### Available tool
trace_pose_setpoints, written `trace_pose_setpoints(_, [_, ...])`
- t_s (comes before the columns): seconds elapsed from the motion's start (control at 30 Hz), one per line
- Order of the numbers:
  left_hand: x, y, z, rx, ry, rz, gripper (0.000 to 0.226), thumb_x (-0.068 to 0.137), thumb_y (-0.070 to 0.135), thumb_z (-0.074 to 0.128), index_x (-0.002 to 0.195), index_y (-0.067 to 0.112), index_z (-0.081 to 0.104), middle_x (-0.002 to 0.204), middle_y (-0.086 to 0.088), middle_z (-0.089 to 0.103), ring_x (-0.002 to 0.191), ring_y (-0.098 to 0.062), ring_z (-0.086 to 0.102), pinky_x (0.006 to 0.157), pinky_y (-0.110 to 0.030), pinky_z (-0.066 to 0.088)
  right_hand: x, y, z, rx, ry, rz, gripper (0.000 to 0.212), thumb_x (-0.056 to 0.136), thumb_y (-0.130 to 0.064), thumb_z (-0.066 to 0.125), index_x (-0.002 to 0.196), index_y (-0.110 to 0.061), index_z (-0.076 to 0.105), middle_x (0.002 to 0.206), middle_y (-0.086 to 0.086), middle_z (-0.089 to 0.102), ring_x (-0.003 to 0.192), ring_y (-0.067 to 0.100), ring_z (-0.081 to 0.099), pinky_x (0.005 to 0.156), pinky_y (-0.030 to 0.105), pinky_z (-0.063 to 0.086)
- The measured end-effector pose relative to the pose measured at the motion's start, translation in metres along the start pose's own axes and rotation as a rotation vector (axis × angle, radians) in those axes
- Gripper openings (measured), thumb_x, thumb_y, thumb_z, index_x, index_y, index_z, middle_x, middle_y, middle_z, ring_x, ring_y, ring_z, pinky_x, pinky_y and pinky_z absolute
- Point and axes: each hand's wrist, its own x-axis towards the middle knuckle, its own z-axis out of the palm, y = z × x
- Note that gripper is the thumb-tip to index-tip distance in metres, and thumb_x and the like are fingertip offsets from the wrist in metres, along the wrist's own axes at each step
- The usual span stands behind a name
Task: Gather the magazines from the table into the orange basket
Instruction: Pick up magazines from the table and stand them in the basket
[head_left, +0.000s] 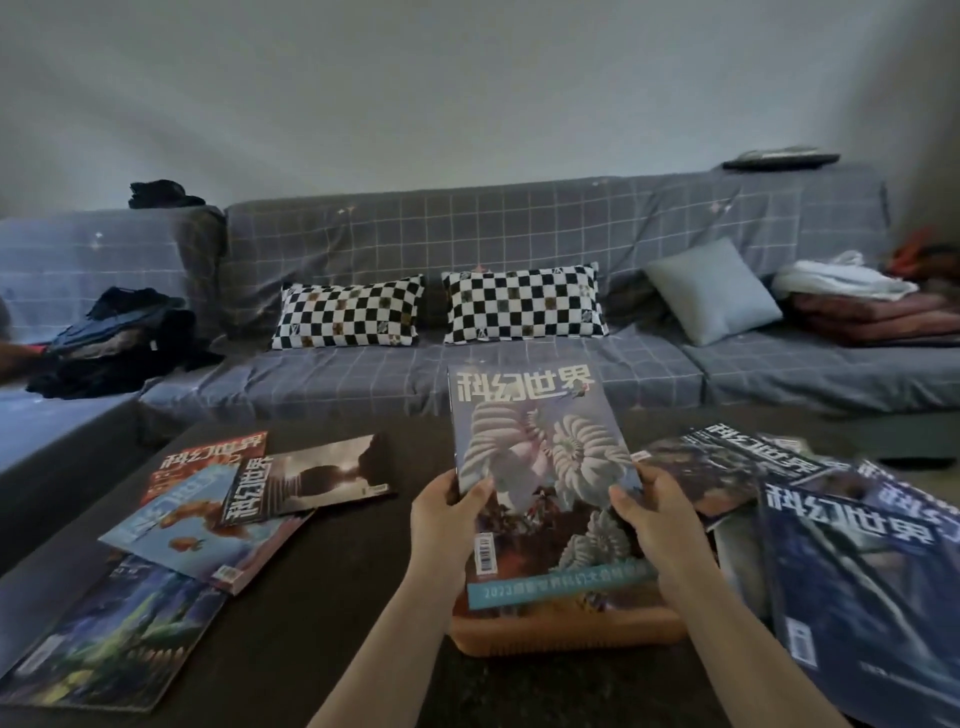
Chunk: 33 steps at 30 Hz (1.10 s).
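Observation:
I hold a magazine with a shell-pattern cover (540, 457) tilted up over the orange basket (566, 631), its lower edge down inside the basket. My left hand (449, 506) grips its left edge and my right hand (657, 512) grips its right edge. Several magazines lie on the dark table (322, 582) to the left: a red one (208, 457), a light blue one (202, 530), a dark one with a silhouette (311, 480) and a green-blue one (111, 631). More magazines are piled at the right, a dark blue one (862, 587) on top.
A grey checked sofa (519, 374) runs behind the table, with two chequered pillows (348, 312), a grey cushion (714, 291), dark clothes (119, 343) at the left and folded blankets (872, 306) at the right.

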Motion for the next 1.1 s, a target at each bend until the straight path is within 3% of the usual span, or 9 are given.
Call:
trace_pose_setpoints(0.1, [0.009,-0.012,0.021,0.119,0.005,0.034,0.002,0.089,0.024,0.067,0.088,0.024,0.068,0.081,-0.004,0.074,0.074,-0.021,0.072,0.07,-0.038,0.061,0.009,0.012,-0.013,-0.106,0.012,0.006,0.044,0.085,-0.013,0.067,0.125,-0.013,0.05,0.114,0.002,0.061,0.1,0.016,0.058,0.077,0.025,0.044])
trace_pose_setpoints(0.2, [0.015,-0.025,0.036,0.229,-0.01,0.058,0.009,0.091,0.021,0.066,0.083,0.017,0.068,0.066,-0.004,0.067,0.052,-0.01,0.059,0.05,-0.019,0.047,0.014,0.023,-0.02,-0.292,0.017,-0.025,0.053,0.083,-0.013,0.069,0.131,-0.015,0.046,0.104,-0.007,0.059,0.076,-0.003,0.051,0.055,0.009,0.034])
trace_pose_setpoints(0.3, [0.02,-0.035,0.044,0.35,0.002,0.03,0.017,0.089,0.023,0.067,0.074,0.02,0.061,0.052,0.007,0.054,0.041,-0.001,0.046,0.04,-0.012,0.033,0.013,0.032,-0.021,-0.432,0.025,-0.028,0.056,0.084,-0.019,0.068,0.133,-0.02,0.043,0.088,-0.013,0.059,0.063,-0.005,0.047,0.048,0.013,0.034])
trace_pose_setpoints(0.43, [0.023,-0.042,0.043,0.438,0.052,0.077,0.007,0.087,0.023,0.07,0.092,0.024,0.064,0.065,0.006,0.065,0.048,-0.004,0.056,0.042,-0.012,0.037,0.014,0.036,-0.018,-0.549,-0.021,-0.031,0.056,0.085,-0.02,0.066,0.134,-0.027,0.039,0.089,-0.01,0.059,0.069,0.005,0.058,0.053,0.023,0.045])
trace_pose_setpoints(0.57, [0.02,-0.045,0.041,0.488,0.091,0.153,0.031,0.088,0.02,0.069,0.117,0.023,0.06,0.099,0.0,0.067,0.076,-0.014,0.066,0.056,-0.019,0.048,0.014,0.035,-0.014,-0.652,-0.037,0.013,0.051,0.084,-0.016,0.064,0.13,-0.017,0.042,0.102,0.003,0.063,0.079,0.02,0.063,0.059,0.027,0.045])
trace_pose_setpoints(0.67, [0.019,-0.043,0.04,0.537,0.123,0.152,0.025,0.089,0.023,0.066,0.114,0.024,0.061,0.101,0.002,0.065,0.074,-0.013,0.065,0.056,-0.02,0.049,0.013,0.035,-0.012,-0.713,-0.021,0.022,0.041,0.084,-0.02,0.066,0.119,-0.011,0.048,0.092,0.0,0.059,0.076,0.016,0.058,0.055,0.022,0.04])
trace_pose_setpoints(0.73, [0.018,-0.043,0.04,0.575,0.144,0.143,0.021,0.091,0.025,0.064,0.112,0.025,0.059,0.109,0.005,0.058,0.079,-0.013,0.064,0.067,-0.027,0.057,0.013,0.034,-0.011,-0.764,-0.012,0.042,0.037,0.083,-0.024,0.068,0.114,-0.011,0.052,0.087,-0.002,0.055,0.073,0.013,0.053,0.051,0.019,0.034])
trace_pose_setpoints(0.87, [0.015,-0.046,0.036,0.689,0.166,0.169,0.014,0.094,0.027,0.057,0.107,0.023,0.062,0.112,0.001,0.059,0.085,-0.013,0.062,0.072,-0.028,0.055,0.018,0.036,-0.011,-0.791,-0.07,0.094,0.039,0.085,-0.029,0.065,0.118,-0.012,0.052,0.097,0.001,0.061,0.079,0.013,0.051,0.062,0.023,0.036])
trace_pose_setpoints(1.1, [0.015,-0.051,0.034,0.731,0.15,0.151,0.012,0.095,0.029,0.057,0.096,0.02,0.064,0.102,0.001,0.059,0.068,-0.011,0.062,0.058,-0.02,0.05,0.02,0.04,-0.013,-0.845,-0.114,0.135,0.033,0.086,-0.033,0.061,0.112,-0.013,0.056,0.082,-0.004,0.056,0.067,0.011,0.051,0.046,0.018,0.029])
